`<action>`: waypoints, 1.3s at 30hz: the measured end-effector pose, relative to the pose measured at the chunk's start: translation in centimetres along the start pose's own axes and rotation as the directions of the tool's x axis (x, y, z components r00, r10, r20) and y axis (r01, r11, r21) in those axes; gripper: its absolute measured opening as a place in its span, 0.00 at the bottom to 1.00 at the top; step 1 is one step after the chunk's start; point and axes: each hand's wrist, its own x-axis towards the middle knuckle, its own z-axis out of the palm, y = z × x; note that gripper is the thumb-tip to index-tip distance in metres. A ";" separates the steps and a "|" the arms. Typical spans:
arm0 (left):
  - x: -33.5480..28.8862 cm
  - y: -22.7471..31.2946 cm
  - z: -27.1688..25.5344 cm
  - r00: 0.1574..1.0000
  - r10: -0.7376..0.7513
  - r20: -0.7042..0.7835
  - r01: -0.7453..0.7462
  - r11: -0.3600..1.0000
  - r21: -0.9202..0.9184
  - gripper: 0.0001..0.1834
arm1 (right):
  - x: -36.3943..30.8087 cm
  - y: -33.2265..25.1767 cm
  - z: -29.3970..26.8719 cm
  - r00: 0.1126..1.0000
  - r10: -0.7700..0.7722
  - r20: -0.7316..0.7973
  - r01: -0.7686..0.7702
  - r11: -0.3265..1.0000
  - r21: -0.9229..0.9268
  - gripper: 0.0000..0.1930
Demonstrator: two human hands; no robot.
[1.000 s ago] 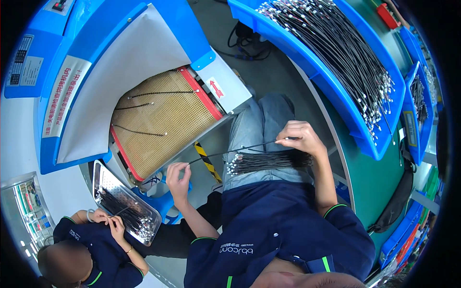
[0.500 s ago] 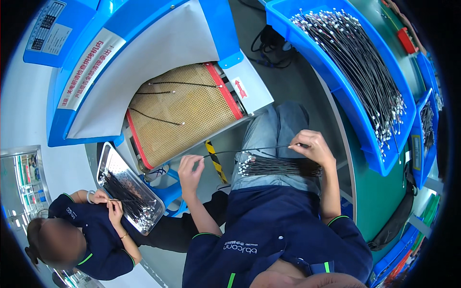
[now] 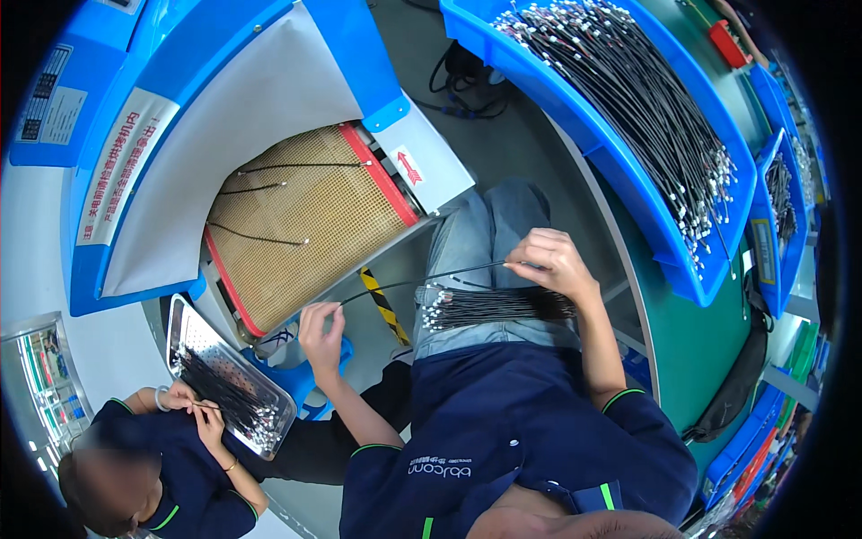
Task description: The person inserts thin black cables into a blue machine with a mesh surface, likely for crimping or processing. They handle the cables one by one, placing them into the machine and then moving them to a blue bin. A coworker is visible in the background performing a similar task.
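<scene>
A thin black cable [image 3: 422,278] spans the space between my two hands in a shallow arc, above my lap. At its left end, my left hand [image 3: 321,337] pinches it between thumb and fingertips. My right hand [image 3: 552,262] closes on its other end, with the fingers curled over the tip. Just below it, a bundle of black cables [image 3: 503,306] with white connectors at the left end lies across my thighs. My right hand is above the right end of this bundle.
Ahead left, a blue machine [image 3: 337,54] has a mesh conveyor belt [image 3: 314,211] carrying several black cables. To the right, a blue bin [image 3: 620,175] full of cables rests on a green table [image 3: 709,359]. A co-worker at left handles a cable over a metal tray [image 3: 285,409].
The whole view has shifted, with the surroundings moving left. My hands still hold the cable, which now slopes more steeply up toward my right hand.
</scene>
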 end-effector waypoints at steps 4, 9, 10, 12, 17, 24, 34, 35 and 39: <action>0.1 -0.1 -0.1 0.999 -0.034 -0.013 0.034 0.999 0.003 0.08 | 0.2 0.0 0.3 0.997 -0.067 -0.027 0.067 0.997 -0.032 0.07; 1.5 -1.1 -0.4 0.998 -0.063 -0.006 0.063 0.998 -0.007 0.07 | 1.5 0.0 1.3 0.997 -0.049 -0.058 0.045 0.997 -0.065 0.07; 2.1 -1.4 -0.5 0.997 -0.082 -0.009 0.082 0.996 -0.019 0.07 | 1.9 -0.1 1.7 0.996 -0.046 -0.078 0.041 0.997 -0.069 0.07; 4.2 -2.8 -0.7 0.997 -0.082 -0.008 0.082 0.997 0.011 0.05 | 3.4 0.0 2.8 0.993 -0.057 -0.102 0.049 0.996 -0.079 0.08; 10.5 -6.3 -1.9 0.996 -0.090 0.028 0.088 0.994 0.070 0.05 | 7.2 0.5 7.3 0.992 -0.059 -0.114 0.046 0.992 -0.115 0.08; 15.6 -13.4 -1.9 0.991 -0.029 0.128 0.018 0.996 0.084 0.07 | 10.0 1.3 12.9 0.984 -0.058 -0.171 0.035 0.990 -0.134 0.09; 16.1 -13.2 -1.1 0.998 -0.031 0.052 0.024 0.991 0.135 0.16 | 9.5 0.0 11.8 0.986 -0.003 -0.164 0.006 1.000 0.016 0.11; 15.6 -12.6 -1.2 1.000 -0.024 0.012 0.022 0.990 0.138 0.16 | 8.4 -0.2 11.2 0.987 0.038 -0.153 -0.031 0.999 0.045 0.11; 12.8 -7.0 0.1 0.999 0.050 -0.017 -0.049 0.995 0.089 0.15 | 2.1 1.1 7.7 0.988 0.155 0.024 -0.156 0.983 0.100 0.10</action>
